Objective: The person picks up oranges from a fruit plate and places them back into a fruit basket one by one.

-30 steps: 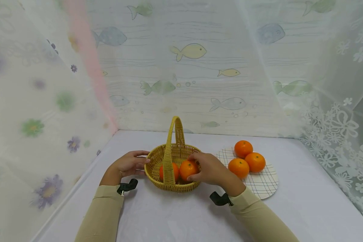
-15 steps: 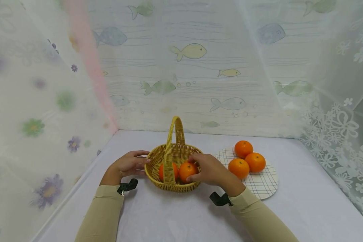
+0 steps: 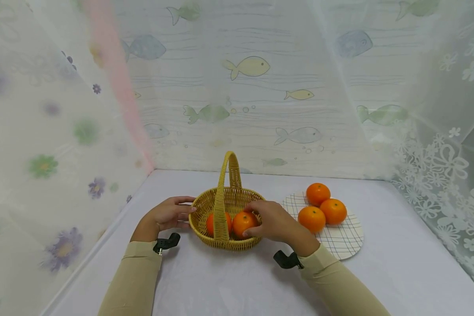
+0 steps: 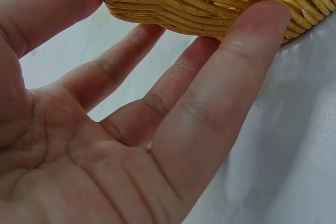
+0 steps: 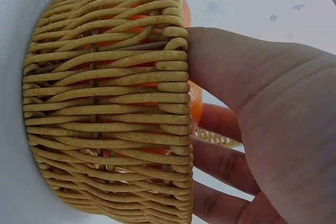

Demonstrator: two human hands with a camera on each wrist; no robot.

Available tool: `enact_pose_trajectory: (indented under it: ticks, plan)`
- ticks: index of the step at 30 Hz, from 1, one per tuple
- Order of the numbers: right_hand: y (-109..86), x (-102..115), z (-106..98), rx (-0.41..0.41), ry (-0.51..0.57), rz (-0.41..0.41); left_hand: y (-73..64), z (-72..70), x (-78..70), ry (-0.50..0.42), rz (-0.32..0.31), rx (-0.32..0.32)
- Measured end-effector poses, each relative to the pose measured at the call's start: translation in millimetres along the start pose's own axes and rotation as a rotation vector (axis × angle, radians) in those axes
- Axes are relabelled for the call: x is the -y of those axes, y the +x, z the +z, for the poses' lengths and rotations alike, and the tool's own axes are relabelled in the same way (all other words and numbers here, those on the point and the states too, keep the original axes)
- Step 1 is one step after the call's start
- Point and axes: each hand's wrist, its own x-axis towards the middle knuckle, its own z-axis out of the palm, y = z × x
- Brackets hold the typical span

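Here, the white cloth-covered table [image 3: 229, 281] carries a yellow woven wicker basket with a hoop handle [image 3: 226, 215] near its middle, and a round white grid-patterned plate [image 3: 343, 239] toward the right edge bears three oranges [image 3: 320, 206]. The left hand [image 3: 163, 216], fingers straight, touches the basket's left wall. The right hand [image 3: 272, 221] curls round an orange mandarin [image 3: 242, 223] inside the basket.

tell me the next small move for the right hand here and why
Probably let go of the orange and lift the right hand clear. The fruit already sits low inside the wicker basket beside another orange, with fingers curled round it, while the left hand steadies the rim. Three oranges remain on the checked plate.
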Motion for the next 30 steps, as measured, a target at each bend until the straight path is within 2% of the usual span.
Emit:
enact_pose_trajectory:
  ticks: [16, 24, 30]
  plan:
    - [-1.6, -0.4, -6.0, -0.012, 0.009, -0.012, -0.6, 0.2, 0.1, 0.0, 0.0, -0.001]
    - [-4.4, -4.4, -9.8, 0.0, 0.009, 0.035, -0.8, 0.5, 0.8, -0.003, -0.003, 0.006]
    - [-9.8, -11.3, -14.9, -0.042, -0.023, 0.025, 0.6, -1.3, 1.2, -0.004, 0.0, 0.007]
